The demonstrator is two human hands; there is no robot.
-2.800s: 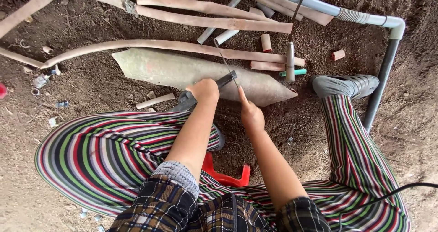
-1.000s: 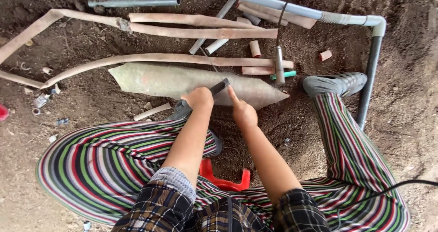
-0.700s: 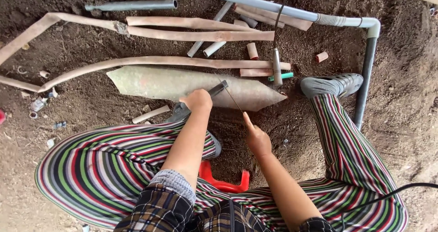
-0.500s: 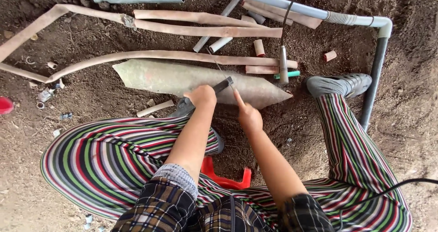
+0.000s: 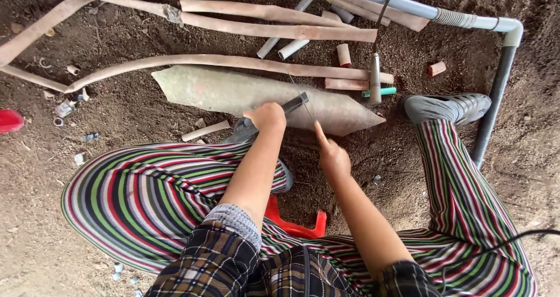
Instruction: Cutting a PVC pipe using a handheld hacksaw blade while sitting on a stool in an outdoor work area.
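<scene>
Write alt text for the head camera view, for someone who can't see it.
A seated person in striped trousers grips a dark short pipe with the left hand, the right hand beside it, over a long pointed slab on dirt among scattered pipes.

Left grip (image 5: 267,117) conceals the tool (image 5: 294,104) handle. The thin wire (image 5: 303,98) beyond the right grip (image 5: 332,156) is too fine to identify. Frame edge crops the red object (image 5: 10,121) far left.
</scene>
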